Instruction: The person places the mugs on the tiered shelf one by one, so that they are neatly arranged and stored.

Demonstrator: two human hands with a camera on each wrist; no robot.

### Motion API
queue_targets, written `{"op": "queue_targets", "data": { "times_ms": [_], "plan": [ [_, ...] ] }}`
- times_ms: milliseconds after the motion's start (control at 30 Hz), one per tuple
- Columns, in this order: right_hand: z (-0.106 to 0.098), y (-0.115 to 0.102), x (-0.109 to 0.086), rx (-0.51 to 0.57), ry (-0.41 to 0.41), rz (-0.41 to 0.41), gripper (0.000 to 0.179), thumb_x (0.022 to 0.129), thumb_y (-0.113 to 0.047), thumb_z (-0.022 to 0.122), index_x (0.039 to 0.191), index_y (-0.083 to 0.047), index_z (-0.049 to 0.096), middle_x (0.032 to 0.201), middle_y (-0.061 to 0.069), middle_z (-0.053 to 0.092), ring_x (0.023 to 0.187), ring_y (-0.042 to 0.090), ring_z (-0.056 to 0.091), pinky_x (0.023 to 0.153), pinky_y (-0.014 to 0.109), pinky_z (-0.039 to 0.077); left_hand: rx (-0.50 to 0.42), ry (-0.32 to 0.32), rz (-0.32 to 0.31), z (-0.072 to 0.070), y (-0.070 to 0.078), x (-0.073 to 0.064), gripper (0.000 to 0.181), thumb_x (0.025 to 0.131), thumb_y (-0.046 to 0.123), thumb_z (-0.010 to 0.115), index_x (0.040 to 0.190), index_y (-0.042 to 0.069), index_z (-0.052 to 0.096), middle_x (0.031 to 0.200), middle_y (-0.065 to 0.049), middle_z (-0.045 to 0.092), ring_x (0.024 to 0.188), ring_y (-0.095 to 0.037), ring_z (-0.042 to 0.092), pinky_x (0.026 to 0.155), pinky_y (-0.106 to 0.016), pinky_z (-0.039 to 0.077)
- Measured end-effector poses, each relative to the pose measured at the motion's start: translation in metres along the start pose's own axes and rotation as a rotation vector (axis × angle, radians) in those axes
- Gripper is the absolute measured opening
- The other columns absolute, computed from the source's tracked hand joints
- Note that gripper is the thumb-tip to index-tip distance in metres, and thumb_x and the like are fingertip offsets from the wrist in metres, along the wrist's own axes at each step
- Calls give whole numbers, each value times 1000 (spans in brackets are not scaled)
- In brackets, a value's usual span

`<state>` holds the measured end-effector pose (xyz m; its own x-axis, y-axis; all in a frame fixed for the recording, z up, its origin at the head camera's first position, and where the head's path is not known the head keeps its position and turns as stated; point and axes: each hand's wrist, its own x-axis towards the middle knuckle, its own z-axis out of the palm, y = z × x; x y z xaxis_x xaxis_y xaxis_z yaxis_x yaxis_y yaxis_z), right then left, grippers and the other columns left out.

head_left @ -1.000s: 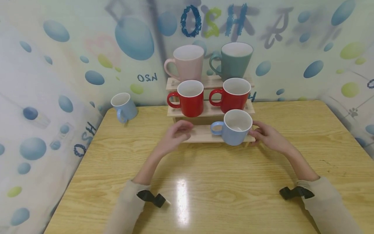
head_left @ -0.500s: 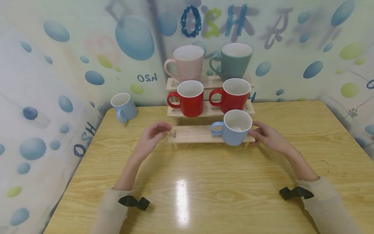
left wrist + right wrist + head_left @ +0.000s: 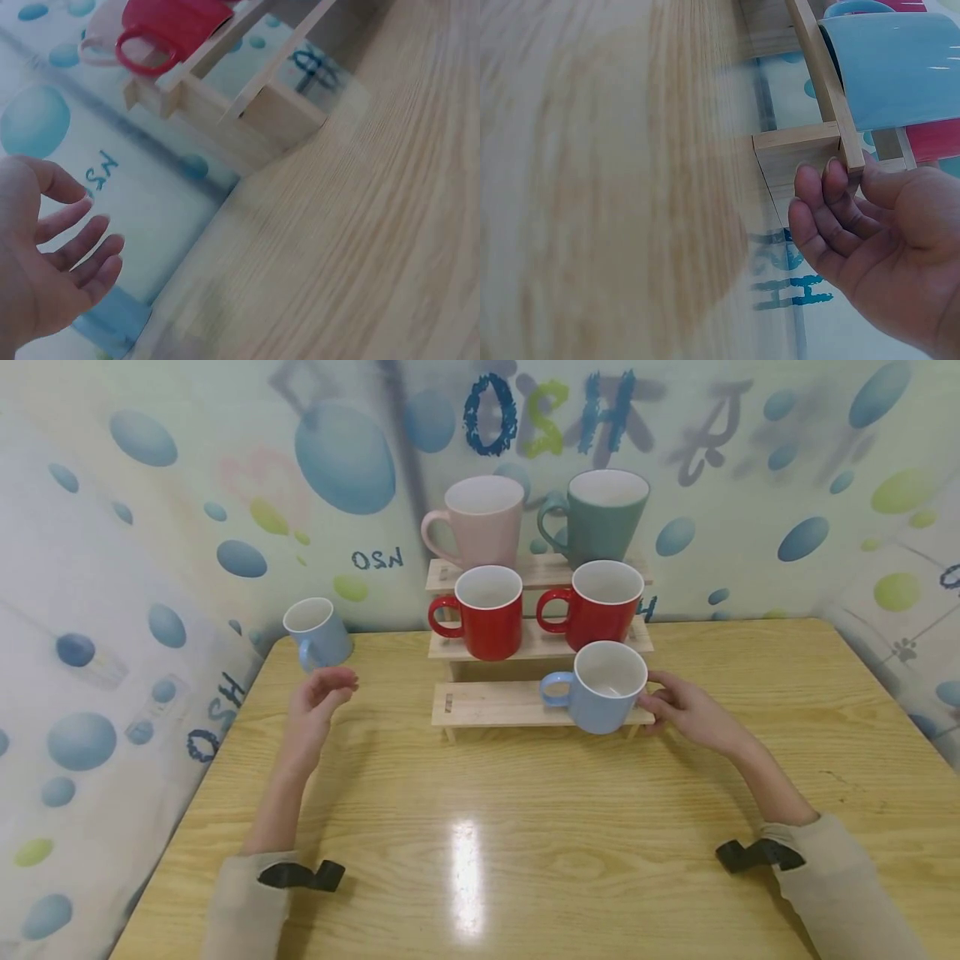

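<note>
A three-step wooden rack [image 3: 495, 703] stands at the back of the table. My right hand [image 3: 690, 714] pinches the right end of its lowest step, the thumb above and curled fingers below in the right wrist view. On that step, close by, sits a light blue mug [image 3: 602, 706], handle to the left. My left hand [image 3: 311, 714], holding nothing, is over the table at the left, its fingers loosely bent. Just beyond it a second light blue mug [image 3: 330, 639] stands on the table, its handle partly hidden by the fingertips.
Two red mugs, one left [image 3: 491, 622] and one right [image 3: 603, 614], stand on the middle step. A pink mug [image 3: 486, 527] and a green mug [image 3: 609, 522] occupy the top one. A patterned wall covering [image 3: 337, 460] rises behind the wooden table [image 3: 540, 827].
My left hand has moved left, away from the lowest step and toward the blue mug on the table. The right hand stays at the rack's end.
</note>
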<state>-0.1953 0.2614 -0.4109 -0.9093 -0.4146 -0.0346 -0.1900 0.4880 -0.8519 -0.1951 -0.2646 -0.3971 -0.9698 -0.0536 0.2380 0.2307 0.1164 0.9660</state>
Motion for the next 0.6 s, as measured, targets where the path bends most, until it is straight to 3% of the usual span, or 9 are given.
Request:
{"op": "queue_targets", "data": {
  "times_ms": [233,367,467,600],
  "plan": [
    [0,-1,0,24,-2,-3,49,106,-9,50,147,11,33,104,20,70,83,26,72,81,25,55,93,234,-171,-17,-7,8,23,99,4,52,121,-1,54,112,0,57,100,-7,56,87,-20,45],
    [0,-1,0,26,-3,-7,49,106,-8,49,147,12,32,104,21,70,83,27,72,80,27,56,86,347,-240,-23,-14,15,24,97,6,52,121,9,52,115,2,52,101,-6,52,92,-24,43],
    [-1,0,0,11,-3,-1,49,106,-11,49,147,11,33,105,21,70,84,26,73,82,26,55,88,412,-286,-26,-17,20,30,96,9,51,126,11,49,120,3,49,104,-7,51,96,-30,42],
    [-1,1,0,4,-6,13,50,107,-13,50,148,10,33,106,22,69,85,25,73,83,23,54,120,437,-330,-29,-20,26,46,96,15,51,141,11,43,138,-4,46,123,-15,45,104,-33,38]
  ]
}}
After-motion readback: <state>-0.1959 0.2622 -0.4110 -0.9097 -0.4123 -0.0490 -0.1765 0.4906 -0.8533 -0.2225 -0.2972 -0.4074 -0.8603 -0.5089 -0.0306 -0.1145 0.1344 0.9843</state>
